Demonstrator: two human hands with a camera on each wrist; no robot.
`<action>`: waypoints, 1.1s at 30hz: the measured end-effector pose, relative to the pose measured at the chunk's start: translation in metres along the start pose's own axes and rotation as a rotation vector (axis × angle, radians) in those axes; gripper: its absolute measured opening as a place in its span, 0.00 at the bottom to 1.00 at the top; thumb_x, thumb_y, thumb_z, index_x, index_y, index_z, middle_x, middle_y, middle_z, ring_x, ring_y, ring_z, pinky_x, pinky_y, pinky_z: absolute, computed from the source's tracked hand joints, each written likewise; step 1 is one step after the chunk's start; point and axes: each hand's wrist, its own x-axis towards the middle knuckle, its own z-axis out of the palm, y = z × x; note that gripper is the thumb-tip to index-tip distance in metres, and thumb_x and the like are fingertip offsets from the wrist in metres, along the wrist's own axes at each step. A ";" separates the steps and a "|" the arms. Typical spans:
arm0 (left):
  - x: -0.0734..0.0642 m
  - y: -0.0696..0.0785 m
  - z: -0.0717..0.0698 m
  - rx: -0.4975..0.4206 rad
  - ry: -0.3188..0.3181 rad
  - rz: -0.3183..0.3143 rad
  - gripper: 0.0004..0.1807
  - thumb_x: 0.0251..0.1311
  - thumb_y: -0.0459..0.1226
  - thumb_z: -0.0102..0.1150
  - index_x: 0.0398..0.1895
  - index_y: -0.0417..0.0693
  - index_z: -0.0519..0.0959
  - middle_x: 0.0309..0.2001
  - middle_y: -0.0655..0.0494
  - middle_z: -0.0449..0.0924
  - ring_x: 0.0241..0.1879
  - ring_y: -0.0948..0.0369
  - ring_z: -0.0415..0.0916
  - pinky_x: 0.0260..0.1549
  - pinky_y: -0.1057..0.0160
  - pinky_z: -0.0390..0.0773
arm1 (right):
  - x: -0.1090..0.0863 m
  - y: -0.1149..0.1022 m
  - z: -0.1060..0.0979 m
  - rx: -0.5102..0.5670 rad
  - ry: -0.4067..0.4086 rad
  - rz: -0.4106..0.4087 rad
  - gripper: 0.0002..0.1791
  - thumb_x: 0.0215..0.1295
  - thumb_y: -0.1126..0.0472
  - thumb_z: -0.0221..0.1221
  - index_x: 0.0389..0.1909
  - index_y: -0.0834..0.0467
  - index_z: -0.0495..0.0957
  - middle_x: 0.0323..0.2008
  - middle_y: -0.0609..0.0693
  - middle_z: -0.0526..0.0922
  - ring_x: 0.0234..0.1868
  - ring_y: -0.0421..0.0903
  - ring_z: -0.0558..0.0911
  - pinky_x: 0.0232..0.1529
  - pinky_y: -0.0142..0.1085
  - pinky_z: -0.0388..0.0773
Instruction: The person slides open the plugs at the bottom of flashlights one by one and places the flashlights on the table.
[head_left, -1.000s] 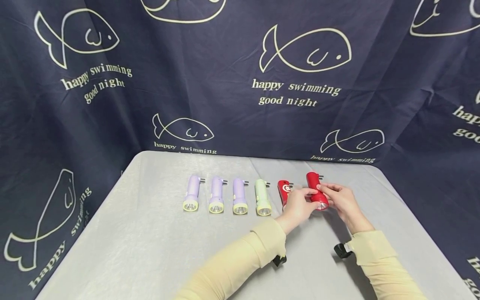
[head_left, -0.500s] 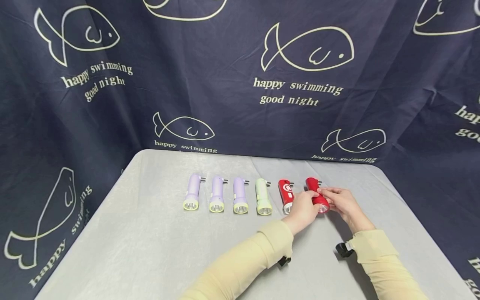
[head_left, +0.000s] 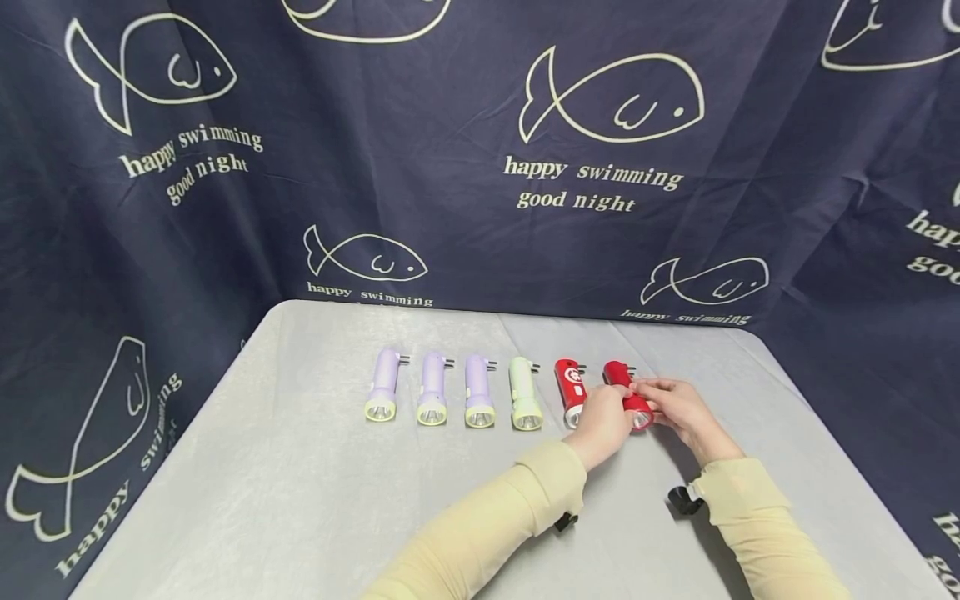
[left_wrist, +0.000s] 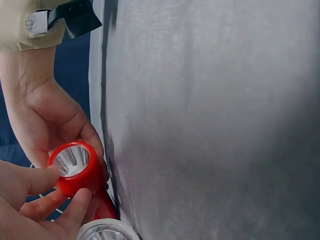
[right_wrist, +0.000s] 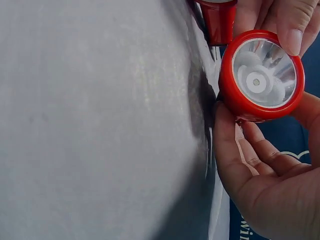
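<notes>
A plain red flashlight lies at the right end of a row, its two-pin plug at the far end and its lens facing the person. My left hand pinches its lens end from the left; in the left wrist view the thumb touches the rim of the red head. From the right, my right hand holds the same flashlight, fingers curled beneath the head in the right wrist view. Just left is another red flashlight with a white emblem and white rim, its lens end partly behind my left hand.
Further left along the grey tabletop lie a green flashlight and three purple flashlights, the nearest purple flashlight beside the green one. Their plugs also point away from the person. A dark blue fish-print curtain hangs behind the table.
The plain red flashlight has come down and nearer the person, its plug end shifting left towards the other red one. Both hands moved with it, the left hand slightly to the right.
</notes>
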 end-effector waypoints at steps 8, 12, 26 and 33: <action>-0.006 0.000 0.006 0.181 0.056 0.120 0.16 0.55 0.38 0.65 0.49 0.53 0.82 0.39 0.62 0.83 0.41 0.68 0.78 0.40 0.75 0.76 | -0.001 0.003 0.001 -0.054 0.007 -0.019 0.27 0.66 0.62 0.55 0.57 0.78 0.64 0.26 0.34 0.81 0.28 0.31 0.80 0.31 0.28 0.81; -0.008 0.001 0.008 0.272 0.092 0.157 0.14 0.54 0.38 0.65 0.45 0.53 0.83 0.35 0.62 0.83 0.38 0.67 0.78 0.37 0.75 0.78 | -0.001 0.005 0.001 -0.071 0.001 -0.037 0.29 0.66 0.62 0.55 0.58 0.80 0.62 0.28 0.35 0.80 0.30 0.31 0.80 0.33 0.29 0.81; -0.011 0.001 0.008 0.339 0.070 0.215 0.08 0.56 0.36 0.59 0.39 0.49 0.80 0.32 0.60 0.81 0.35 0.66 0.78 0.35 0.74 0.77 | 0.001 -0.001 0.000 -0.282 0.064 -0.107 0.21 0.62 0.59 0.59 0.48 0.73 0.74 0.28 0.44 0.83 0.25 0.33 0.80 0.29 0.30 0.82; -0.012 0.002 -0.026 0.218 -0.065 0.259 0.19 0.58 0.34 0.58 0.55 0.47 0.76 0.47 0.61 0.80 0.50 0.68 0.75 0.49 0.76 0.73 | -0.010 -0.028 0.010 -0.608 0.129 -0.250 0.20 0.62 0.61 0.58 0.48 0.73 0.76 0.36 0.62 0.84 0.27 0.41 0.82 0.30 0.29 0.78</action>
